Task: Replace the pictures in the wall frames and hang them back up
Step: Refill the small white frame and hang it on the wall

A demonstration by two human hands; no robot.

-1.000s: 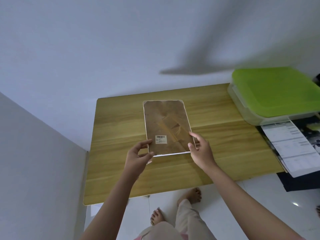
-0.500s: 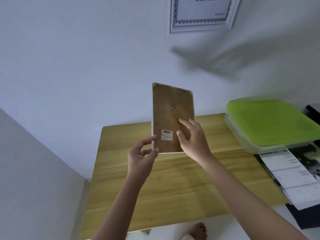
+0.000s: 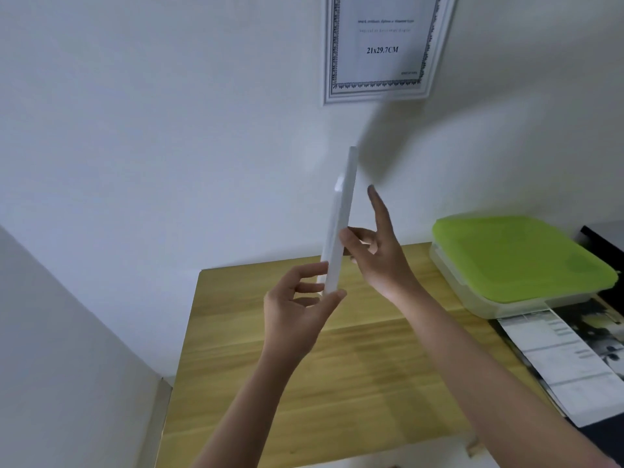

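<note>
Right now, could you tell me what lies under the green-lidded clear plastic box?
The green-lidded clear plastic box rests on the light wooden table. Beside it lie printed paper sheets; whether they reach beneath is hidden.

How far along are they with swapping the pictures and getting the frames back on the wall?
One frame hangs on the wall, though its sheet only reads a paper size. In hand is a small white frame, held edge-on above the table, the left hand pinching its bottom, the right hand steadying its side. It is not yet hung; whether its picture was swapped cannot be seen.

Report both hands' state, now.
Left hand: pinching the white picture frame's lower end.
Right hand: gripping the frame's edge, index finger extended.
</note>
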